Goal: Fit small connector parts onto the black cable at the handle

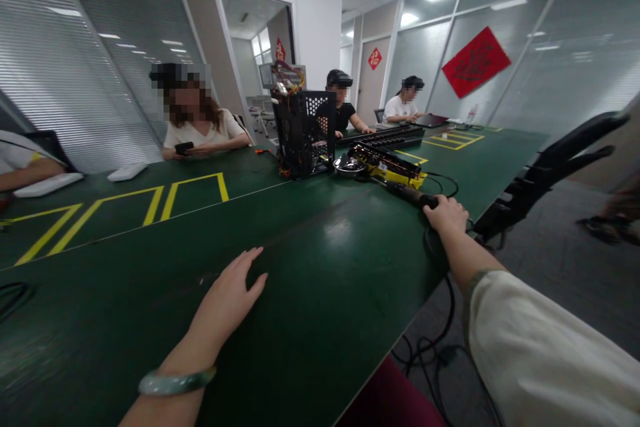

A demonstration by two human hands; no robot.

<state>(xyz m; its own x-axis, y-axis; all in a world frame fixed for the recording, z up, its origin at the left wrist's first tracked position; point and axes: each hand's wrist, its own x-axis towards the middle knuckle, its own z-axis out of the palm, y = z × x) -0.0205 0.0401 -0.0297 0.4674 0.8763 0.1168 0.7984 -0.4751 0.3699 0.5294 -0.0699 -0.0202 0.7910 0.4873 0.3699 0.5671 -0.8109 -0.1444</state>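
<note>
Bench edge (pixel 423 283) just beside right hand (pixel 447 215), fingers open against black handle (pixel 407 193); left hand (pixel 230 297) flat, fingers spread.

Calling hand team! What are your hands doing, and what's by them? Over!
Left hand flat on green table. Right hand at end of black corded handle. Yellow-and-black unit just beyond it. Over.

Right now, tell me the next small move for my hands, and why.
Probably close the right hand around the black handle, since its fingertips seem to reach the handle's end already. The left hand can likely stay flat on the green table, as it holds nothing.
</note>
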